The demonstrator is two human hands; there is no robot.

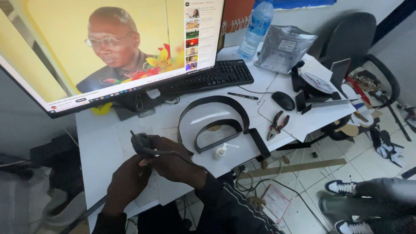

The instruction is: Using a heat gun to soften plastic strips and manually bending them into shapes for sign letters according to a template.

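Observation:
My right hand point(173, 162) grips a dark pen-shaped tool point(139, 144) with a cable trailing from it, its tip pointing up and left over the white desk point(104, 143). My left hand point(128, 182) is curled just below the tool, touching the right hand near the tool's rear; whether it holds anything I cannot tell. Just right of my hands lie two black arch-shaped strips, a large one point(216, 100) around a small one point(219, 125). A small white dropper bottle point(221, 151) lies on its side below the arches.
A big monitor point(108, 47) playing a video fills the back left, with a black keyboard point(212, 76), mouse point(283, 100), pen point(242, 95), pliers point(276, 125), water bottle point(256, 28) and silver pouch point(284, 47) to the right. Another person's shoes point(342, 187) rest on the tiled floor at right.

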